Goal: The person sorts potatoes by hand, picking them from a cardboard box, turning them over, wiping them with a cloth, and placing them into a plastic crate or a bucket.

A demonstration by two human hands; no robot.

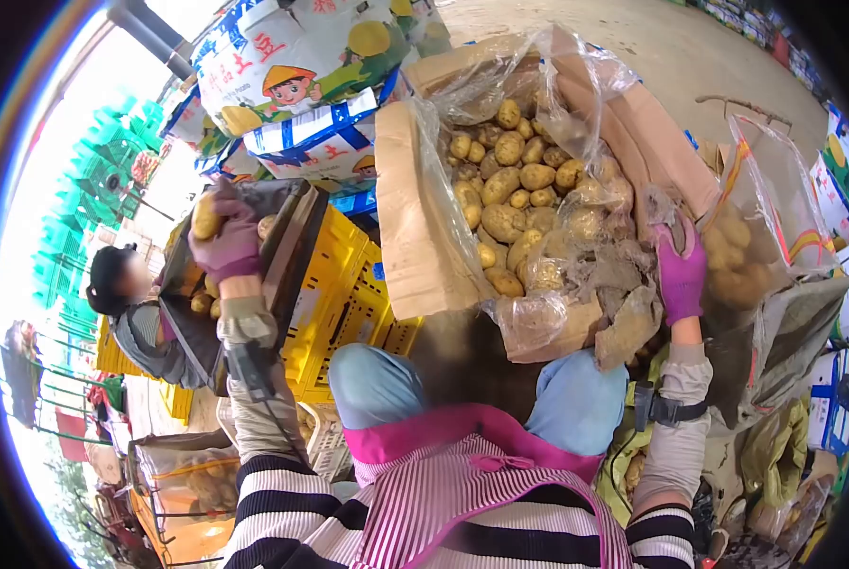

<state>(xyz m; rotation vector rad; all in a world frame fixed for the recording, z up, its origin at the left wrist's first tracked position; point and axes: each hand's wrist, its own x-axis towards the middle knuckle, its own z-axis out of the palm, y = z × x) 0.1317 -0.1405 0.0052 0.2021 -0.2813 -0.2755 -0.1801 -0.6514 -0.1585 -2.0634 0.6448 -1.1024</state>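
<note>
My left hand, in a purple glove, is closed round a potato. It is above a dark-lined box with a few potatoes in it, resting on yellow crates. In front of my knees is an open cardboard box lined with clear plastic and heaped with potatoes. At that box's right side, my gloved right hand grips the crumpled plastic liner. Its fingertips are partly hidden. A dirty grey cloth-like scrap lies over the near right corner.
Yellow plastic crates stand left of my knees. Printed potato cartons are stacked behind them. On the right is a plastic bag of potatoes. Another person is at far left. An orange-lined box stands at lower left.
</note>
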